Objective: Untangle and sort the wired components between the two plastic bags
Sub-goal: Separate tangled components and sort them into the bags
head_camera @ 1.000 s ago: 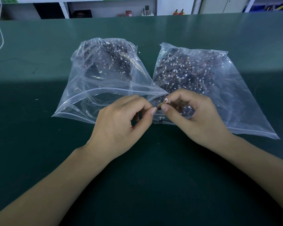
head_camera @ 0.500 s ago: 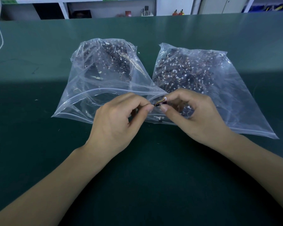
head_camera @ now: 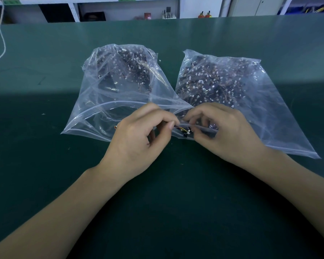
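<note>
Two clear zip bags lie side by side on the green table, both holding several dark wired components with small white connectors. The left bag (head_camera: 105, 101) has its mouth gaping toward me; the right bag (head_camera: 254, 101) lies flatter. Between the bag mouths, my left hand (head_camera: 138, 139) and my right hand (head_camera: 224, 133) both pinch one small wired component (head_camera: 184, 130) with yellow and red wires, a white connector and a black part. A bit of wire shows at the left edge of my left hand.
The green table (head_camera: 45, 184) stretches wide around the bags. A white cord (head_camera: 2, 40) hangs at the far left. Shelves with small items stand behind the table's far edge.
Both hands have stayed between the bag mouths. The component has shifted slightly lower and toward my right hand, with its wires now stretched between the two pinches.
</note>
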